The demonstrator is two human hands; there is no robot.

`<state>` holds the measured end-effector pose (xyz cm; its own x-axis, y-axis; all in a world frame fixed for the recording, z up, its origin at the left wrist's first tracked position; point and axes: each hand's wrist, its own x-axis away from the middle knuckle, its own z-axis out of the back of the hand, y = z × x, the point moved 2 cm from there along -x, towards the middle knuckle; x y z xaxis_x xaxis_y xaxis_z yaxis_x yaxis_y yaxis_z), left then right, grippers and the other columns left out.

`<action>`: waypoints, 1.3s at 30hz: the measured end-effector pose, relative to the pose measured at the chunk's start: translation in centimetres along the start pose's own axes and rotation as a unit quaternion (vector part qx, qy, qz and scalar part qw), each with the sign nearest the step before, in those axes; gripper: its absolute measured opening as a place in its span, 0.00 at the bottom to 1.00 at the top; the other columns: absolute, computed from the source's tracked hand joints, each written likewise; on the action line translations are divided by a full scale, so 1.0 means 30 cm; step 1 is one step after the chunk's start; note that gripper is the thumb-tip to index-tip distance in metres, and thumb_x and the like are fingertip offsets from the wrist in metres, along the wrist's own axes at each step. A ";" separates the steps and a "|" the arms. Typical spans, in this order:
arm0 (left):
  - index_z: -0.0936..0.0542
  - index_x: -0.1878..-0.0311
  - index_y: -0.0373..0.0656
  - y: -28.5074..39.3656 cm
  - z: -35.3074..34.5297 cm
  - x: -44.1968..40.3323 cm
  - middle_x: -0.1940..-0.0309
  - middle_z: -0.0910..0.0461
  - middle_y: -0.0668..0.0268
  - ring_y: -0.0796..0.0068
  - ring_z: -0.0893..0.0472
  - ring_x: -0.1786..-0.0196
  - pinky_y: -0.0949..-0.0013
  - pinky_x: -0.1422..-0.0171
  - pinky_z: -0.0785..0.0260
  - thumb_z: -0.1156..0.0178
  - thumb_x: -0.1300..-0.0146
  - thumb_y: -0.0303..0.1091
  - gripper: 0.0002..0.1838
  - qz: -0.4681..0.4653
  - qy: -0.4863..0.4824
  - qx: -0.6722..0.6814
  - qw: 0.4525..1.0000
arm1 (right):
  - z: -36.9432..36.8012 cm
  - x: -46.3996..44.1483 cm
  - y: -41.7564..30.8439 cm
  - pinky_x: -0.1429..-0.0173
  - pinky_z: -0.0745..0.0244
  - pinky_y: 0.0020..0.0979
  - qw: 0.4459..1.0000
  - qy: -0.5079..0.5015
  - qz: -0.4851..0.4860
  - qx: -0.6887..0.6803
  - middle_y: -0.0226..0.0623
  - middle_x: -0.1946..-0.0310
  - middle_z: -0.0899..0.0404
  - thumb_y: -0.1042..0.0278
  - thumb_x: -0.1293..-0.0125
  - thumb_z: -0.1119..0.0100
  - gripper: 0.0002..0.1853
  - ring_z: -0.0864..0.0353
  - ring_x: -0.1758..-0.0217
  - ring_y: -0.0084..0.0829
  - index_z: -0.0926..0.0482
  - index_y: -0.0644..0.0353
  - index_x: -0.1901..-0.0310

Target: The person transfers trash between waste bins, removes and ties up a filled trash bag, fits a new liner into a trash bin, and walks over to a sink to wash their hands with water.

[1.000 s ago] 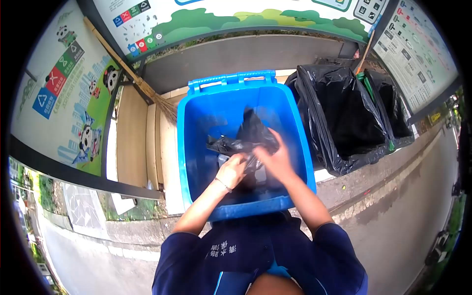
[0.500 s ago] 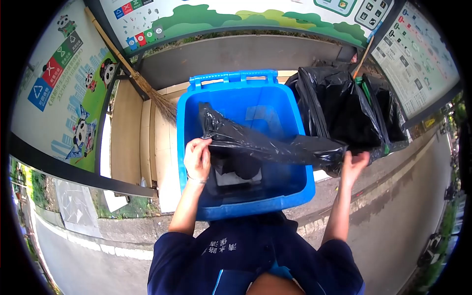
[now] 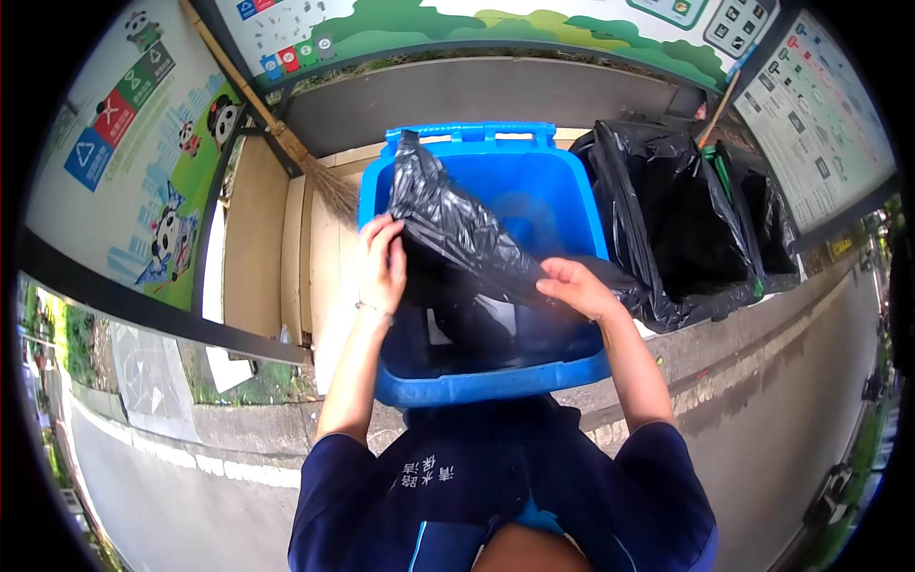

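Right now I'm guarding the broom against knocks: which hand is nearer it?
Left: the left hand is at the blue bin's rim beside the broom; the right hand is by the opposite rim.

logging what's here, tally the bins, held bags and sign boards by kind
blue bin: 1
black-lined bins: 2
held bag: 1
sign boards: 3
total: 7

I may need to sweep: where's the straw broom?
In the head view, the straw broom leans at the person's left, its bristles beside the blue bin.
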<state>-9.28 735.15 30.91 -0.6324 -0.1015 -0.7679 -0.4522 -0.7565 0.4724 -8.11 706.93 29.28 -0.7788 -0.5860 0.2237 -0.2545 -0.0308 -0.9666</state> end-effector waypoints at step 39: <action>0.29 0.65 0.38 -0.432 0.461 0.473 0.66 0.26 0.59 0.67 0.26 0.63 0.61 0.58 0.32 0.62 0.45 0.33 0.13 0.548 0.356 0.448 0.610 | 0.620 0.173 -0.082 0.66 0.33 0.21 0.957 0.264 0.102 -0.067 0.27 0.75 0.30 0.79 0.52 0.48 0.09 0.30 0.72 0.19 0.31 0.58 0.67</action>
<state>-21.11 752.45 19.87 -0.5741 -0.7253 0.3798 -0.3672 0.6427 0.6724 -0.85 688.91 30.50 -0.9923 -0.0767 0.0974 -0.1090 0.1656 -0.9801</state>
